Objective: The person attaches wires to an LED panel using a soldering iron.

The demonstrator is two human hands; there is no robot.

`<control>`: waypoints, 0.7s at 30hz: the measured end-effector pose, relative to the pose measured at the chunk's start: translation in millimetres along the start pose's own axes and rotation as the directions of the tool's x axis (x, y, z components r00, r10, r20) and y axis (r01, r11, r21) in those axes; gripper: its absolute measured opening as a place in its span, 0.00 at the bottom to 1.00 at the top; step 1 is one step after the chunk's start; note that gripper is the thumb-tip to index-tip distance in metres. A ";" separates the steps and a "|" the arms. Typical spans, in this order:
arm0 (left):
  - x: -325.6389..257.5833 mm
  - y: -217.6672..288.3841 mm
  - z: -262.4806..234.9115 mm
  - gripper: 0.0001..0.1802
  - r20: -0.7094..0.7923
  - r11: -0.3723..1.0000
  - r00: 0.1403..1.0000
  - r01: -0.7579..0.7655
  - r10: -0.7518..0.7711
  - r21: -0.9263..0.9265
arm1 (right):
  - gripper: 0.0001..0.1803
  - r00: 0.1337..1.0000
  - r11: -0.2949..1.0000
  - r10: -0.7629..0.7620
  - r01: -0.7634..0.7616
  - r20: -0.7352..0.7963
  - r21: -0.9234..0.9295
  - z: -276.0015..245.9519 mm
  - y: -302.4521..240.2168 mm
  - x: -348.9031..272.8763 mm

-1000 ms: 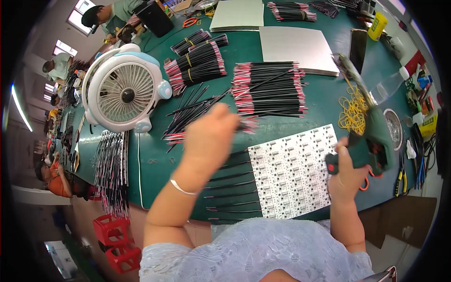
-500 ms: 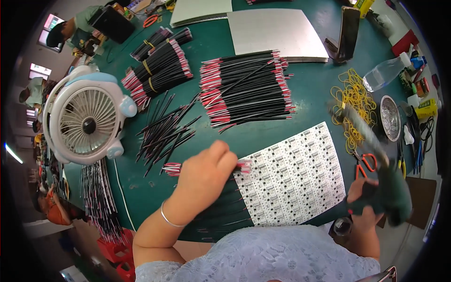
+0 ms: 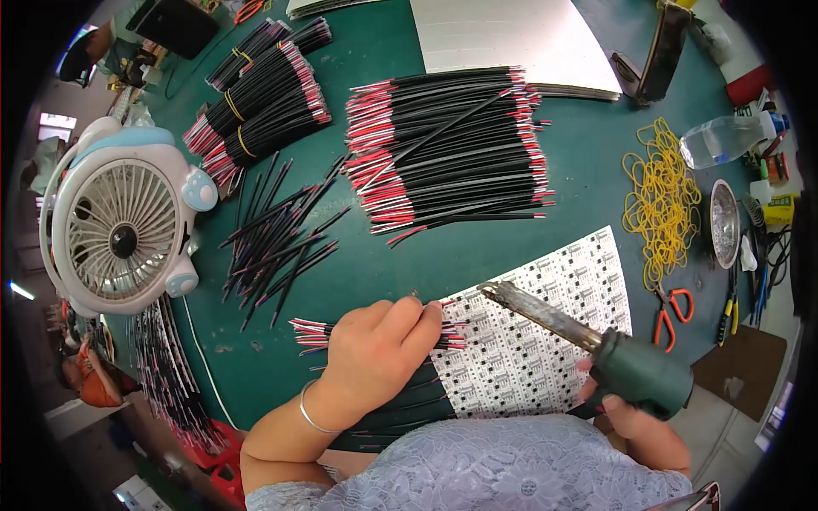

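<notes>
My left hand [image 3: 375, 353] is closed around a small bundle of black-sleeved wires [image 3: 311, 335] with red and white ends poking out on both sides. Its fingers sit at the left edge of a white circuit board panel [image 3: 545, 349] covered in small dark components. In my right hand [image 3: 629, 417] is a green hot air gun [image 3: 643, 373], gripped by its body. The gun's long metal nozzle points left over the panel, its tip near the held wires. Several dark wires [image 3: 409, 413] run leftward from the panel, partly under my left forearm.
A big stack of black wires [image 3: 452, 153] lies ahead, with banded bundles [image 3: 264, 102] and loose black tubes [image 3: 285, 238] to its left. At left stands a white fan [image 3: 123, 230]. Yellow rubber bands [image 3: 663, 204], orange-handled scissors [image 3: 669, 319], a metal bowl [image 3: 724, 223] and a bottle [image 3: 720, 140] are right.
My right hand has swung the hot air gun left and inward, bringing its nozzle from the far right to over the panel. My left hand keeps the wire bundle, now a little lower.
</notes>
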State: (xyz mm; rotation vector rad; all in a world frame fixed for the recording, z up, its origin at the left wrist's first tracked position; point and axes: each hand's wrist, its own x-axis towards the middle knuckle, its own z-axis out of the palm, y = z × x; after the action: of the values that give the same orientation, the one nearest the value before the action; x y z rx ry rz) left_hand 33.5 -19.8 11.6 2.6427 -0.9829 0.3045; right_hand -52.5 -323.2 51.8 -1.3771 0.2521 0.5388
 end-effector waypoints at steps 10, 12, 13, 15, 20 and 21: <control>1.0 2.1 -2.9 0.14 0.078 1.000 0.997 0.021 -0.021 0.006 | 0.18 0.995 0.838 -0.039 0.081 0.088 -0.540 13.6 15.8 8.4; 1.7 1.9 -2.8 0.14 0.085 1.000 0.996 0.020 -0.020 0.009 | 0.17 0.986 0.779 -0.151 0.165 0.074 -0.605 15.1 24.4 8.6; 2.3 1.6 -2.5 0.14 0.091 1.000 0.996 0.016 -0.016 0.008 | 0.16 0.963 0.708 -0.260 0.239 0.068 -0.665 15.6 27.1 9.4; 2.8 1.5 -2.7 0.14 0.096 1.000 0.995 0.012 -0.013 0.007 | 0.16 0.945 0.647 -0.305 0.296 0.118 -0.703 16.6 25.9 12.6; 2.5 1.2 -1.5 0.13 0.076 1.000 0.997 -0.001 0.002 -0.010 | 0.14 0.881 0.518 -0.396 0.449 0.261 -0.728 17.3 22.8 19.0; 3.0 0.9 -1.8 0.13 0.076 1.000 0.997 -0.001 0.002 -0.011 | 0.13 0.885 0.525 -0.379 0.446 0.270 -0.725 16.8 22.0 18.8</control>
State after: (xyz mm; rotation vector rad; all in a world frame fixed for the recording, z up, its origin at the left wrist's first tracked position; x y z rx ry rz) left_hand 34.9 -21.6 14.3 2.6615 -1.0075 0.2002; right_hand -49.9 -300.6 27.2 -2.1801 -0.4506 0.2840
